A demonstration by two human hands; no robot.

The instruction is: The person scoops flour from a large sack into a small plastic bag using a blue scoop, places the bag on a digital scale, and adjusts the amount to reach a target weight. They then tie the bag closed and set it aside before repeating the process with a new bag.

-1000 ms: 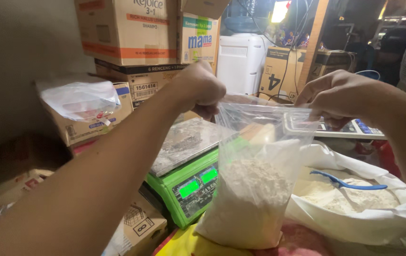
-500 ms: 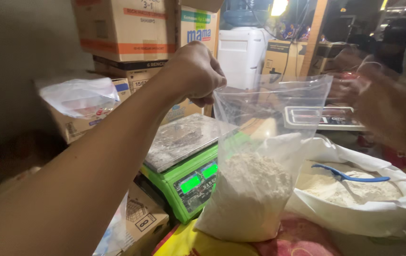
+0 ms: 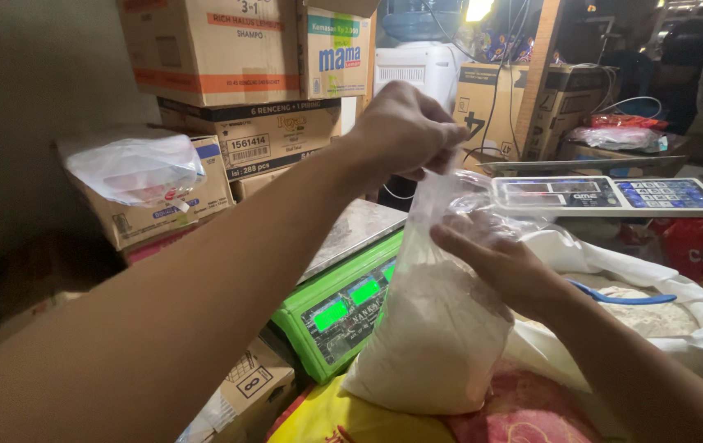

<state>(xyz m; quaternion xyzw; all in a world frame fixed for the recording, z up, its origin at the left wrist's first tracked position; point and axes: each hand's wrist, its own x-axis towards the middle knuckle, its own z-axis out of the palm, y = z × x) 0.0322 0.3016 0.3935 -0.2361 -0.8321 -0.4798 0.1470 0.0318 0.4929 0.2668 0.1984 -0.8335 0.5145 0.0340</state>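
Dim indoor scene, warm cast. Bright lamp [image 3: 479, 8] at top edge, blown out. Wall left of the cardboard boxes [image 3: 240, 74] falls into deep shadow. Green scale [image 3: 343, 308] display glows. Near forearm soft, out of focus; wide-angle stretch at corners. Clear bag [image 3: 441, 320] shows faint glare.

A small grocery shop's weighing corner.
Stacked cartons [image 3: 228, 49] of goods line the wall, a green scale [image 3: 343, 308] and a second scale [image 3: 606, 195] with a keypad sit among them, and an open sack [image 3: 696, 328] of white powder with a blue scoop [image 3: 622, 297] stands beside a filled clear bag [image 3: 433, 328].
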